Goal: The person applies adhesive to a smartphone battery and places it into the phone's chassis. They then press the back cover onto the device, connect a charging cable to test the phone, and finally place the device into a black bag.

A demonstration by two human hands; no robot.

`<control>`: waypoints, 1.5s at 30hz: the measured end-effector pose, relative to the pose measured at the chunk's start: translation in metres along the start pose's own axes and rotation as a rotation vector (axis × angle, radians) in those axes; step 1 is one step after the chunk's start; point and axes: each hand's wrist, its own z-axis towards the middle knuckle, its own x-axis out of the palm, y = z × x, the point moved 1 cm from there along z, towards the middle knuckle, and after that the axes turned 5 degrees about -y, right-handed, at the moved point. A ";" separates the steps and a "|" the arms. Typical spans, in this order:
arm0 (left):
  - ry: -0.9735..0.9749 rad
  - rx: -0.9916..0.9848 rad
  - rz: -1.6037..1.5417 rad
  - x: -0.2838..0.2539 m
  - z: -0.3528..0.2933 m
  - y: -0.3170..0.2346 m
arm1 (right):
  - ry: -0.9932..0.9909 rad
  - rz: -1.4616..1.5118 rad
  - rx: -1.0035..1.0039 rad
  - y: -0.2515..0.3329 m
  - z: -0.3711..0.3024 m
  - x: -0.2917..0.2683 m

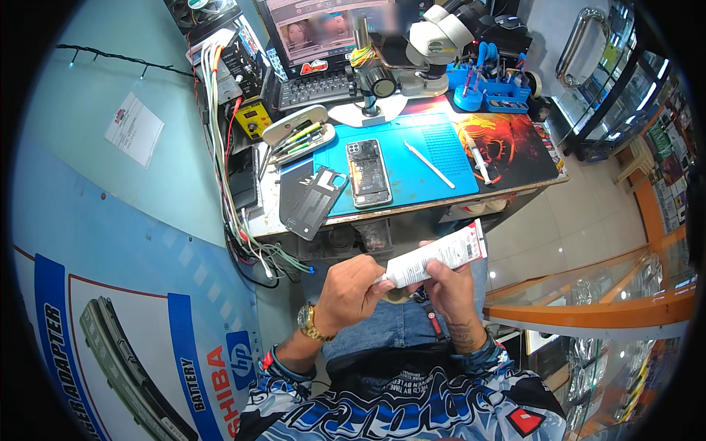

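White plastic made up the tube [437, 259], held over the lap in front of the table [266, 223], well apart from its front edge. At the narrow end, the left hand [354, 292] had its fingers pinching the tip, which they mostly hid; the right hand [450, 288] gripped the body, its thumb pressed on the near face and other fingers behind. Between tube and table lay a gap of open air, and tiled floor [529, 231] showed to the right, running up to a glass display case [603, 312] with an orange edge. On the blue mat [419, 187], an opened phone [369, 176] sat close to the front edge, a bare strip of mat separating it from a thin white stick [430, 165]. A black back cover [321, 200] overlapped the mat's left side, its lower corner at the table's edge. Beyond the mat's right side, a syringe [478, 160] lay with one end near the front edge. Behind, an open hinged case [294, 123] held slim green tools [305, 134], and a blue organizer [507, 99] at the right rear held small tools too crowded to tell apart.
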 end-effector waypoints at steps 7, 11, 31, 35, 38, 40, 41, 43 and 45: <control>-0.049 -0.813 -0.691 -0.005 -0.006 -0.003 | 0.093 -0.330 -0.466 0.004 -0.003 -0.022; -0.313 -0.740 -0.156 -0.053 0.023 0.041 | -0.079 -0.111 -0.519 0.046 -0.002 -0.044; 0.059 -0.562 0.913 -0.054 0.050 0.130 | -0.187 0.101 -0.218 0.013 0.016 -0.053; 0.027 -0.487 0.776 -0.059 0.043 0.131 | -0.198 0.087 -0.170 0.008 0.018 -0.046; -0.005 -0.533 0.649 -0.074 0.047 0.129 | -0.205 0.009 -0.178 0.007 0.021 -0.032; -0.014 -0.650 0.345 -0.082 0.046 0.133 | -0.184 -0.032 -0.190 0.004 0.024 -0.028; -0.028 -0.718 0.101 -0.088 0.043 0.140 | -0.172 -0.052 -0.195 0.003 0.026 -0.025; -0.089 -0.825 -0.323 -0.093 0.044 0.123 | -0.091 -0.071 -0.215 0.003 0.023 -0.015; -0.159 -0.904 -0.767 -0.088 0.044 0.102 | 0.013 -0.108 -0.250 0.009 0.017 -0.002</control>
